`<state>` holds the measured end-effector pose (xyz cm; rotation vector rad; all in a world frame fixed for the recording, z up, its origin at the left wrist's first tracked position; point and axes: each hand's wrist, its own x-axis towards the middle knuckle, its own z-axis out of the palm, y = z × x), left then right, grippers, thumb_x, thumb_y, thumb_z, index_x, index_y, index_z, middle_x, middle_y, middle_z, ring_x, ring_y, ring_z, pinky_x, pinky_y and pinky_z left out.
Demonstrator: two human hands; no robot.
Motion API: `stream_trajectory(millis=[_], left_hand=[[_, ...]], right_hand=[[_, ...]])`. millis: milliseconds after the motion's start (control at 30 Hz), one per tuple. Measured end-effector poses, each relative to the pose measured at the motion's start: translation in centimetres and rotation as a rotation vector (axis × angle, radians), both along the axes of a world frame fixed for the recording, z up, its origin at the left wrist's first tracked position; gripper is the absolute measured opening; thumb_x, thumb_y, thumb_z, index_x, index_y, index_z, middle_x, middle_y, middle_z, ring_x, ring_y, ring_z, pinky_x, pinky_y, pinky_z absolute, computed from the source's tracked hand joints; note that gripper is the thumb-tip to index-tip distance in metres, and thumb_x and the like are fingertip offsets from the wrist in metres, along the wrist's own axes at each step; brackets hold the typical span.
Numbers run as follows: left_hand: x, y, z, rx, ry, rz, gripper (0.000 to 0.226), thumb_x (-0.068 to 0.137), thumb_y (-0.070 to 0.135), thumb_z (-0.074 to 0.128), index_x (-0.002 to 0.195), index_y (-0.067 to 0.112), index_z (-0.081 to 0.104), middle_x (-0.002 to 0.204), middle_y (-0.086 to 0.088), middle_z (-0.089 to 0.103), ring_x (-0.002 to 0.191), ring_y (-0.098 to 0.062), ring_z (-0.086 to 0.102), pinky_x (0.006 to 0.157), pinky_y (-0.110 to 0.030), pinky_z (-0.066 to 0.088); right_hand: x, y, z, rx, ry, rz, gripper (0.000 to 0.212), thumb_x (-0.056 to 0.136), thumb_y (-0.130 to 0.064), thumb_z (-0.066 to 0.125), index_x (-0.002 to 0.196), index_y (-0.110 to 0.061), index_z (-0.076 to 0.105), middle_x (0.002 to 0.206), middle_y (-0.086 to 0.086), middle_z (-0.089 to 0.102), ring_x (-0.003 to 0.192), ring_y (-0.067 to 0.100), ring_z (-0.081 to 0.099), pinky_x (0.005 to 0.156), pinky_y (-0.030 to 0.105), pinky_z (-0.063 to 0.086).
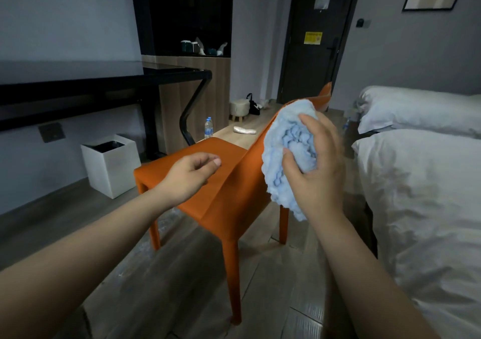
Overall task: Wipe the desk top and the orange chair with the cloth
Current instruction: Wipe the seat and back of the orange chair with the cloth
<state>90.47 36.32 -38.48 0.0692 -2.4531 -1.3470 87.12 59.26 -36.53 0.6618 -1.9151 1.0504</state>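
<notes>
A fluffy pale blue cloth (pixel 279 156) is bunched against the back of an orange chair (pixel 208 198), covering the upper part of the backrest. The right hand (pixel 320 172) grips it from the near side, back of the hand toward the camera. Its fingers (pixel 305 120) curl into the folds, so the cloth bulges out to the left of the fingertips and hangs below the palm. The right forearm reaches up from the lower right corner, wrist roughly straight.

The left hand (pixel 190 174) is held out over the seat, palm down, just left of where seat and backrest meet. Its fingers are loosely curled with the thumb near the forefinger tip, and it holds nothing. Whether it touches the seat cannot be told. The bare left forearm stretches in from the lower left.

The chair stands on a wood-look floor, side-on, its seat toward a black desk (pixel 104 84) along the left wall. Under the desk sits a white square bin (pixel 112 172) with a dark liner. Beyond the seat a clear water bottle (pixel 208 128) with a blue cap stands on the floor; its label is too small to read. A white slipper (pixel 244 130) lies near it, with a small stool (pixel 239 108) and a black bag (pixel 253 105) further back.

To the right is a bed (pixel 429 208) with white linen and a pillow (pixel 421 109). A dark door (pixel 307 60) at the back carries a yellow sticker (pixel 312 38) and a pale notice above it; the writing on both is illegible.
</notes>
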Motion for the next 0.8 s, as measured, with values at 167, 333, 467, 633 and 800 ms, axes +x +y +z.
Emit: stream_trajectory(millis=[167, 333, 467, 633, 800], left_hand=[[-2.1, -0.5, -1.8, 0.169, -0.118, -0.019, 0.037, 0.098, 0.049, 0.037, 0.114, 0.025, 0.060, 0.119, 0.006, 0.062, 0.114, -0.014, 0.057, 0.091, -0.034, 0.050], [-2.1, -2.7, -4.8, 0.215, -0.175, 0.022, 0.044, 0.095, 0.055, 0.035, 0.116, 0.025, 0.059, 0.122, 0.006, 0.061, 0.114, -0.014, 0.057, 0.095, -0.037, 0.048], [-2.7, -4.2, -6.2, 0.214, -0.206, 0.036, 0.040, 0.098, 0.049, 0.036, 0.119, 0.023, 0.058, 0.125, 0.005, 0.059, 0.117, -0.015, 0.055, 0.098, -0.039, 0.047], [-3.7, -5.1, -9.3, 0.318, -0.286, 0.031, 0.035, 0.100, 0.041, 0.040, 0.124, 0.021, 0.057, 0.127, 0.003, 0.058, 0.121, -0.018, 0.053, 0.102, -0.043, 0.045], [-4.0, -7.2, -13.4, 0.122, -0.370, 0.076, 0.046, 0.098, 0.050, 0.038, 0.130, 0.023, 0.057, 0.137, 0.002, 0.053, 0.126, -0.018, 0.047, 0.108, -0.042, 0.039]], right_hand=[[-2.3, -2.2, -1.6, 0.216, 0.052, -0.081, 0.073, 0.084, -0.029, 0.068, 0.145, -0.025, 0.031, 0.147, -0.001, 0.040, 0.130, 0.019, 0.040, 0.103, 0.034, 0.042], [-3.1, -4.2, -4.0, 0.307, 0.088, -0.120, 0.070, 0.080, -0.028, 0.070, 0.143, -0.019, 0.041, 0.137, -0.001, 0.053, 0.116, 0.020, 0.045, 0.093, 0.034, 0.045], [-3.5, -5.3, -6.4, 0.306, 0.077, -0.120, 0.065, 0.081, -0.030, 0.066, 0.142, -0.018, 0.044, 0.133, -0.002, 0.057, 0.111, 0.018, 0.047, 0.091, 0.029, 0.042], [-3.3, -6.9, -9.7, 0.338, 0.056, -0.137, 0.059, 0.085, -0.031, 0.061, 0.140, -0.016, 0.047, 0.129, -0.004, 0.061, 0.106, 0.018, 0.051, 0.088, 0.025, 0.042], [-2.9, -8.9, -13.7, 0.408, -0.052, -0.129, 0.058, 0.084, -0.032, 0.061, 0.139, -0.019, 0.047, 0.128, -0.008, 0.061, 0.101, 0.017, 0.053, 0.079, 0.024, 0.042]])
